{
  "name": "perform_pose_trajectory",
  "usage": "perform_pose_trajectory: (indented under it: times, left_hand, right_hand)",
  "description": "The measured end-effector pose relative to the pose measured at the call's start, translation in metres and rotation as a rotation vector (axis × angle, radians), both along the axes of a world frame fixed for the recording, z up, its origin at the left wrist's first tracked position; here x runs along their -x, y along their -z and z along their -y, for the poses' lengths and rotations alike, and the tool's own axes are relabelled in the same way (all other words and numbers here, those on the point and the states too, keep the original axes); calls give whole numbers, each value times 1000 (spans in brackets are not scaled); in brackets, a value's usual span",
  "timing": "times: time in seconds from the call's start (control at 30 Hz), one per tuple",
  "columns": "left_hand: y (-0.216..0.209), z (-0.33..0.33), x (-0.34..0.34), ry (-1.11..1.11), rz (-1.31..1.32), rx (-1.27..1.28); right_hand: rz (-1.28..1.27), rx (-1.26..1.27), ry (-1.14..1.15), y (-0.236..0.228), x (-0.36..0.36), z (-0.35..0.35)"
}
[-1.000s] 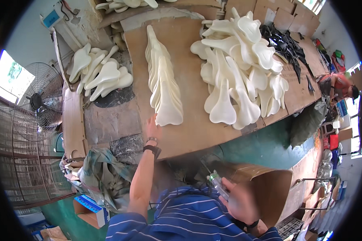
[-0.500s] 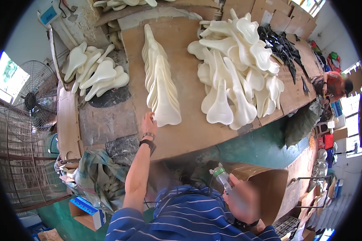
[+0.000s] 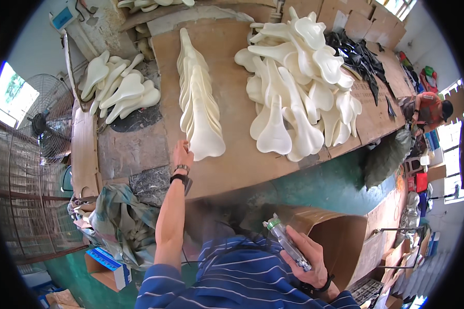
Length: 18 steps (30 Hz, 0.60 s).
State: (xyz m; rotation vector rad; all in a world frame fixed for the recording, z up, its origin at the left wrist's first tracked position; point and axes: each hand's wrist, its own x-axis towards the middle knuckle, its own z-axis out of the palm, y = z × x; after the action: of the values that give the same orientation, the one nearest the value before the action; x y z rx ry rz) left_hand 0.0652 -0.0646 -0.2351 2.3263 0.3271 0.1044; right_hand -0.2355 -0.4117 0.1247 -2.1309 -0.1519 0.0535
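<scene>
On the cardboard-covered table, cream bicycle saddle pads stand overlapped in a long row (image 3: 195,87). The nearest pad (image 3: 206,136) has its wide end toward me. My left hand (image 3: 182,154) is at the left corner of that pad, fingers curled and closed on its edge. Low in front of my body, my right hand (image 3: 308,257) is wrapped round a spray gun (image 3: 288,244) with a silvery body and a green collar. Its nozzle end points up and to the left, away from the pads. The palm hides part of the gun.
A large heap of pads (image 3: 301,87) lies right of the row, a smaller pile (image 3: 126,90) at left. Black scraps (image 3: 358,62) lie beyond the heap. An open carton (image 3: 340,242) stands by my right hand, a fan (image 3: 38,126) far left. Another person (image 3: 430,108) sits far right.
My left hand stays at the nearest pad's corner. My right hand, blurred before, now shows sharply, and the spray gun has tilted slightly. The whole view has shifted a little.
</scene>
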Motion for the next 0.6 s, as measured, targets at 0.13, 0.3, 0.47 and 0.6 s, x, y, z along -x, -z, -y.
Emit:
perform_pose_trajectory:
  times: [0.13, 0.3, 0.47, 0.6]
  left_hand:
    - [-23, -15, 53, 31, -9, -105]
    - [18, -93, 132, -87, -246, -116]
    - [40, -112, 137, -150, -435, 16]
    - [27, -96, 119, -104, -135, 71]
  right_hand:
    - [-9, -1, -40, 5, -8, 3]
    - [-38, 28, -111, 18, -22, -3]
    - [8, 27, -4, -1, -45, -23]
    - [105, 43, 71, -9, -54, -32]
